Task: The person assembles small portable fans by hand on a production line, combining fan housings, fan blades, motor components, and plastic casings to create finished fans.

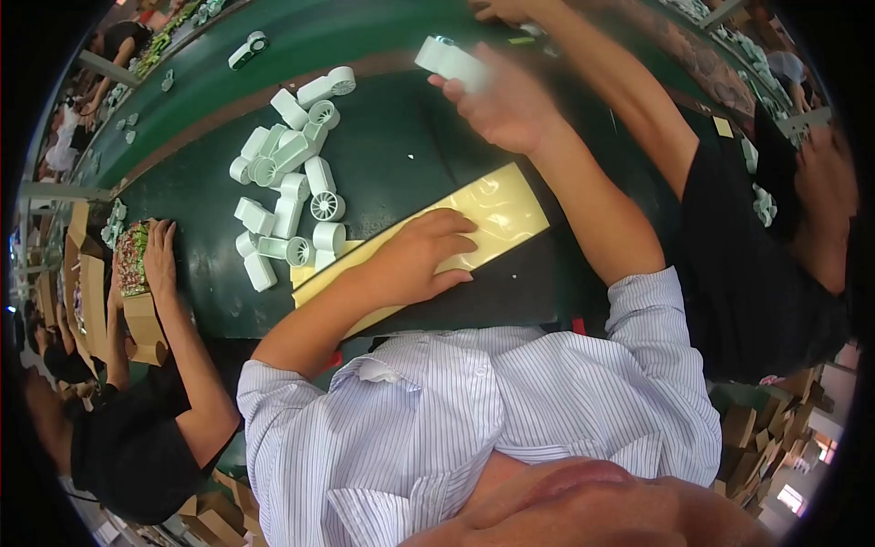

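My left hand (pixel 427 253) lies with spread fingers on a long, glossy yellow sheet (pixel 501 202), which rests slantwise on the dark green worktable (pixel 387 173). Raised toward the far side, my right hand (pixel 510 109) grips a pale mint plastic fan housing (pixel 448 62); motion smears part of it and the fingers. To the left of the sheet is a loose pile of similar mint fan housings (pixel 290 150), each with a round end, some showing a spoked grille (pixel 327 206). The lowest ones sit against the sheet's left end.
Beyond the table runs a green conveyor belt (pixel 337 36) carrying another mint housing (pixel 248 51). A co-worker's arm (pixel 629 82) reaches across at the right. At the left, another co-worker's hands (pixel 160 260) hold a box of small colourful pieces (pixel 132 258). Cardboard boxes (pixel 214 520) stand lower left.
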A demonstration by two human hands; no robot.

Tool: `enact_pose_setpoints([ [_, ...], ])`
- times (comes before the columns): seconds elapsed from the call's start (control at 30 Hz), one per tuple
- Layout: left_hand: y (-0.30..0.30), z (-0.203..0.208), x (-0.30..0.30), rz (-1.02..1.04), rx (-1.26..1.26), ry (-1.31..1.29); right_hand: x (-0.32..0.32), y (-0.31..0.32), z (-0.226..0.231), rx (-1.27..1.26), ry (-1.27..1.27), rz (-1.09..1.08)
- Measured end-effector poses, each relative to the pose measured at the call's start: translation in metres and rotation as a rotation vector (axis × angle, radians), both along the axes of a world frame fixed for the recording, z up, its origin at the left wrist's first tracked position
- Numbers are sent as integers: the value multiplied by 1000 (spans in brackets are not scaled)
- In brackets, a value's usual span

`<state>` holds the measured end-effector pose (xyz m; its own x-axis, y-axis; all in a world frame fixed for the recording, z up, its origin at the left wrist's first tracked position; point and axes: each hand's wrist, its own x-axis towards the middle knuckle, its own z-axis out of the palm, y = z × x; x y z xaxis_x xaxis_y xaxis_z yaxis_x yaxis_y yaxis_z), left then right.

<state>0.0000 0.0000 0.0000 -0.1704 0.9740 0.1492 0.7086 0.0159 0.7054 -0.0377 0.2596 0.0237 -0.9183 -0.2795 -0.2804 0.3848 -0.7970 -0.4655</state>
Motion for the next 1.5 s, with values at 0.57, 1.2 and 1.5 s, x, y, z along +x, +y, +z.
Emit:
enact_pose_setpoints([
  [0.57, -3, -17, -10, -11, 99, 10, -103, 35, -13, 965, 350, -87],
  [1.2, 2, -9, -14, -21, -10, -24, -272, 110, -57, 2145, -213, -552],
  [1.5, 2, -11, -16, -39, -13, 19, -285, 129, -54, 2271, -270, -437],
])
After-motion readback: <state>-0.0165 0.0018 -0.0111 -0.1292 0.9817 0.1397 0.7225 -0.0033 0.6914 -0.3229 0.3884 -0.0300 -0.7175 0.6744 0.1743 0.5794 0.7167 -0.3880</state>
